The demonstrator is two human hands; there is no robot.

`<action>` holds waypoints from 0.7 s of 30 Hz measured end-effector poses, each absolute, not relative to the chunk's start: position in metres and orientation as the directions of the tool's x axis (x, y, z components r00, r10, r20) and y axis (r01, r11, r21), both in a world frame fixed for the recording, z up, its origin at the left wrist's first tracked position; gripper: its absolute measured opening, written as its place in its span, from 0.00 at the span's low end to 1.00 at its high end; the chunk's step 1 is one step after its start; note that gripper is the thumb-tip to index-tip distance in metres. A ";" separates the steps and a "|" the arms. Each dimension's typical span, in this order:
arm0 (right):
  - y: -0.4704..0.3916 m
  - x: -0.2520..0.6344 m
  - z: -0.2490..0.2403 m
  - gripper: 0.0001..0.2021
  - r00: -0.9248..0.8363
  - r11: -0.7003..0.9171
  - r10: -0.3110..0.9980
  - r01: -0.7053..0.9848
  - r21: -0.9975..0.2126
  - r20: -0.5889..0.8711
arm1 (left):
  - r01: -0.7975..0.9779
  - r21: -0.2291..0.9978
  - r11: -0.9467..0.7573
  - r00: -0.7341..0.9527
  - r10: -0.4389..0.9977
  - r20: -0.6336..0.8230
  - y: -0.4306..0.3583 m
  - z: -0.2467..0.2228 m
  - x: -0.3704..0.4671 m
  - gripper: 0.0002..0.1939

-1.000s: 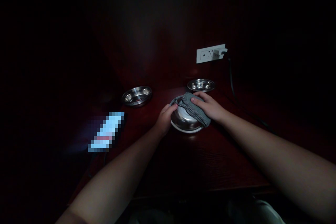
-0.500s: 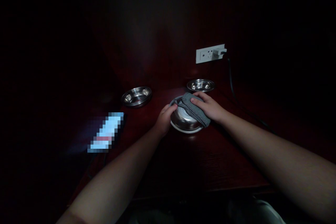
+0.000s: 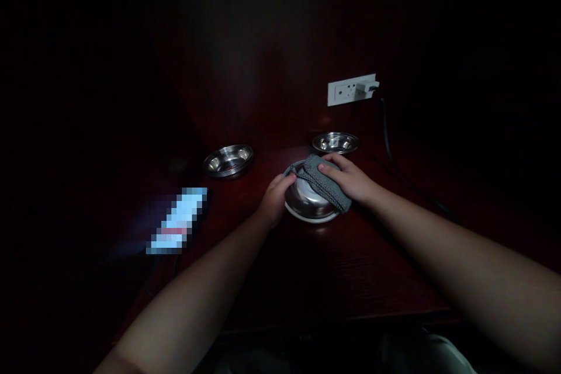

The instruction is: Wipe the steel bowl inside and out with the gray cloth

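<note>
A shiny metal bowl (image 3: 309,201) is turned bottom up above or on the dark red table, its rim toward the tabletop. My left hand (image 3: 276,198) grips the bowl's left edge, thumb on top and the other fingers mostly hidden. A folded grey cloth (image 3: 328,184) with a patterned border lies over the right part of the bowl. My right hand (image 3: 348,178) is closed on this cloth and presses it to the bowl, thumb along the top. Whether the bowl touches the table I cannot tell.
Several stacked metal bowls (image 3: 228,160) stand at the back left, and another metal bowl (image 3: 335,142) at the back right. A lit, pixelated phone-like screen (image 3: 179,222) is on the left. A black cable (image 3: 385,128) runs from the wall socket (image 3: 346,92) down to the table (image 3: 342,269).
</note>
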State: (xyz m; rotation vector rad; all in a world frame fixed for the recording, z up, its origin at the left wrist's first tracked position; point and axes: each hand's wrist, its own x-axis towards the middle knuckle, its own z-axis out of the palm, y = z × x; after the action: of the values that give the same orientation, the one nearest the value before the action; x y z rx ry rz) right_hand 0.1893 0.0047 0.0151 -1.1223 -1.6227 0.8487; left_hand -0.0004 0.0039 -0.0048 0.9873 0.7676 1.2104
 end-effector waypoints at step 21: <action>0.005 0.190 0.015 0.19 -0.137 0.344 0.939 0.304 -0.888 0.317 | -0.391 0.919 0.055 0.213 0.976 0.032 0.005 -0.007 0.000 0.13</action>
State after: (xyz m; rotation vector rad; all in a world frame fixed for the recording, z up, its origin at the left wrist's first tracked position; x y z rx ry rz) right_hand 0.1900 0.0049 0.0155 -1.1322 -1.6517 0.8318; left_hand -0.0003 0.0047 -0.0067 0.9948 0.7619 1.2075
